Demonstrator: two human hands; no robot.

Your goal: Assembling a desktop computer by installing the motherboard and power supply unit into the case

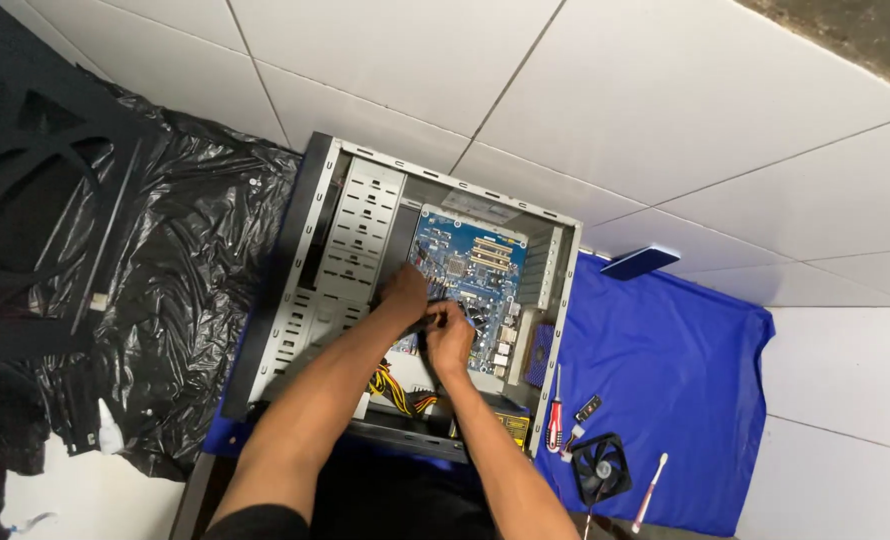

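Under both hands (pixel 427 312), blue motherboard (pixel 470 285) inside case (pixel 295 290)

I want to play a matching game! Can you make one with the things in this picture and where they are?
Things:
1. circuit board
2. small fan
3. screwdriver
4. plastic sheet

Places:
A. left of the computer case
B. inside the case
C. on the blue cloth, right beside the case
D. on the cloth's near edge

Pairs: 1-B, 2-D, 3-C, 4-A

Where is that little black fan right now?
In the head view, the fan lies on the blue cloth, low and to the right of the open computer case, between a red-handled screwdriver and a toothbrush.
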